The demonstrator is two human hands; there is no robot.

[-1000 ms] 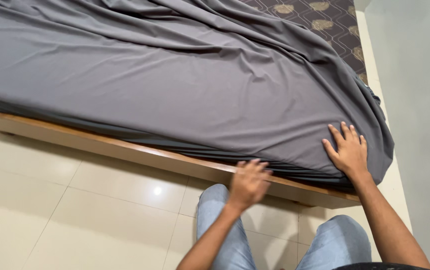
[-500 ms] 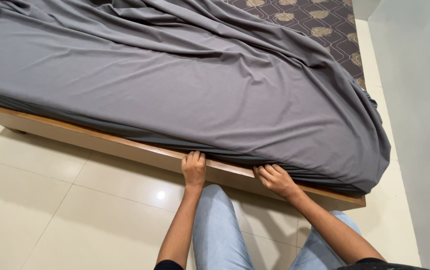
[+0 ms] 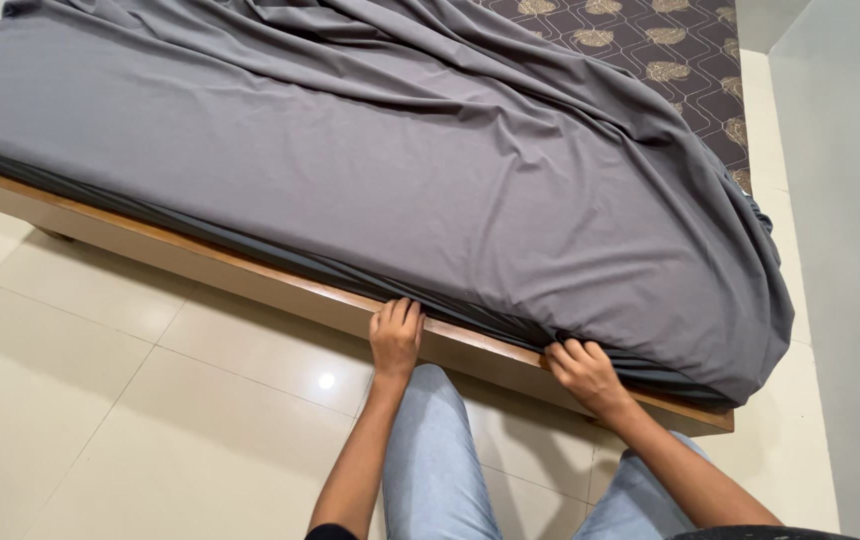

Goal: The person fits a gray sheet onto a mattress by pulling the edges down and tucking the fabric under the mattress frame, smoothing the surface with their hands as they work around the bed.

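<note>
Both hands now low at the near edge of the bed. A second ago the right hand (image 3: 588, 375) lay flat on top of the grey bedsheet (image 3: 400, 170) near the corner and the left hand (image 3: 395, 338) hung in the air; half a second ago both dropped to the wooden bed frame (image 3: 250, 285). Since then the right hand slid further toward the corner. Left fingers (image 3: 398, 312) curled over the frame edge, tips at the sheet's hem; cannot tell if they pinch cloth. Right fingers (image 3: 570, 352) bent, pushed into the bunched hem, apparently gripping it. Sheet drapes loose over the patterned mattress (image 3: 670, 45), far corner uncovered. Tucking looks underway, near side.
</note>
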